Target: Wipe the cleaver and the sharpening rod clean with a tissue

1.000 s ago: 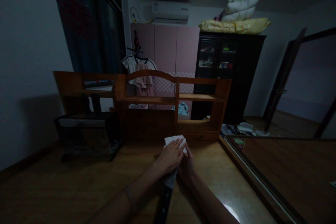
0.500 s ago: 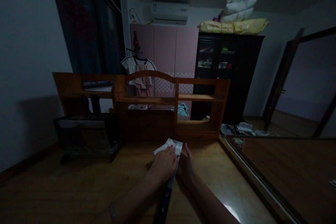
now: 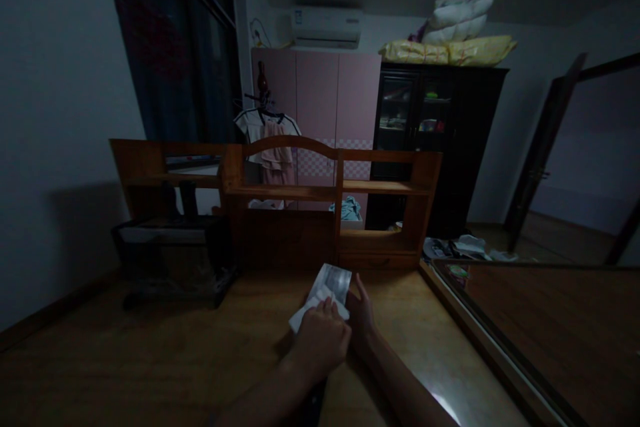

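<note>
A large knife lies over the wooden desk (image 3: 150, 360), and the shiny far end of its blade (image 3: 337, 278) points away from me. Its dark handle is mostly hidden under my left forearm near the bottom edge. My left hand (image 3: 320, 343) is closed on a crumpled white tissue (image 3: 311, 307) pressed against the blade. My right hand (image 3: 363, 313) grips the blade's right side, one finger stretched along it toward the tip.
A wooden shelf unit (image 3: 380, 185) stands at the back of the desk. A dark glossy table (image 3: 550, 327) adjoins on the right. Behind are a pink wardrobe (image 3: 320, 100), a black cabinet (image 3: 445, 133) topped with bedding, and hanging clothes (image 3: 273, 140).
My left hand has slid the tissue toward me along the blade, uncovering the blade's far end. My right hand has stayed in place.
</note>
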The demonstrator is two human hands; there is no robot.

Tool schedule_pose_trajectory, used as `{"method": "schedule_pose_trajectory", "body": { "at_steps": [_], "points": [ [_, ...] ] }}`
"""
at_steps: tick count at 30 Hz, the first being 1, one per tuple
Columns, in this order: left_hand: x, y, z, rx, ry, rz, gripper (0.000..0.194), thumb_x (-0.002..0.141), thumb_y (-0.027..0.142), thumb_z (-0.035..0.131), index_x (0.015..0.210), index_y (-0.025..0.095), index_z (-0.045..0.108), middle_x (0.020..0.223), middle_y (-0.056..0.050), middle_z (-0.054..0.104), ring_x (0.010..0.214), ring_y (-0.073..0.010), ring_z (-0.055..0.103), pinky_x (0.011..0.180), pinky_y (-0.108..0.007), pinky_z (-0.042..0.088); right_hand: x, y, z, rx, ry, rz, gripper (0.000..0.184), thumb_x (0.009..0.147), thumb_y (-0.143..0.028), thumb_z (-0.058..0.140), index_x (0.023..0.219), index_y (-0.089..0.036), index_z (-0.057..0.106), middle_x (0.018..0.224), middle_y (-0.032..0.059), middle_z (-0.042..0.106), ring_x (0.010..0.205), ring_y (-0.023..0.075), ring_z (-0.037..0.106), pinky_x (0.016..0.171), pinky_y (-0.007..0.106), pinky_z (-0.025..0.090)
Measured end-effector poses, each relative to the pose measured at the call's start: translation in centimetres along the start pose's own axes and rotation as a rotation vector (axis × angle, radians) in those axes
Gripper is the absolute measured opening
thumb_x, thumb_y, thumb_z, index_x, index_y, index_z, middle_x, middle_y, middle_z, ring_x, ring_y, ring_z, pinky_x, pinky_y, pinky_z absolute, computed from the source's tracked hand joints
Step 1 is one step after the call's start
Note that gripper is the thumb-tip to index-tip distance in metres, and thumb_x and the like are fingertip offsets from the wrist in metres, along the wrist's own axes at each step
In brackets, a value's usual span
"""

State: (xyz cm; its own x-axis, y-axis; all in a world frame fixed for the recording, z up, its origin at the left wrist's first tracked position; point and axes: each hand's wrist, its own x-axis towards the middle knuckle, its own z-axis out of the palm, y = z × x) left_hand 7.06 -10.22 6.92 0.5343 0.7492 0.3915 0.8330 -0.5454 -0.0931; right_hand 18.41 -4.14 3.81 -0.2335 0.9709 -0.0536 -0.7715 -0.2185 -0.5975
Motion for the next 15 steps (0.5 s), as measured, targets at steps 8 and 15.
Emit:
{"method": "schedule_pose_trajectory", "body": {
  "at_steps": [8, 15],
  "points": [
    [1.9, -1.4, 0.6, -0.234, 0.047, 0.145, 0.043, 0.086, 0.021, 0.039, 0.125, 0.014, 0.055, 0.129, -0.011, 0.056, 0.119, -0.0229, 0.052, 0.098, -0.038, 0.043, 0.2, 0.2, -0.3, 0.097, -0.020, -0.053, 0.037, 0.081, -0.050, 0.055, 0.079, -0.016, 0.068, 0.070, 0.0059, 0.070, 0.085, 0.0243, 0.067, 0.085, 0.039, 0.050],
    [4.2, -3.4, 2.2, -0.196, 0.131, 0.055, 0.047, 0.090, 0.023, 0.036, 0.135, 0.016, 0.043, 0.142, -0.008, 0.042, 0.131, -0.0212, 0.038, 0.109, -0.039, 0.030, -0.5, 0.3, 0.8, 0.238, -0.086, -0.022, 0.042, 0.084, -0.048, 0.053, 0.105, -0.014, 0.065, 0.103, 0.0097, 0.070, 0.102, 0.0239, 0.063, 0.089, 0.039, 0.049]
  ]
}}
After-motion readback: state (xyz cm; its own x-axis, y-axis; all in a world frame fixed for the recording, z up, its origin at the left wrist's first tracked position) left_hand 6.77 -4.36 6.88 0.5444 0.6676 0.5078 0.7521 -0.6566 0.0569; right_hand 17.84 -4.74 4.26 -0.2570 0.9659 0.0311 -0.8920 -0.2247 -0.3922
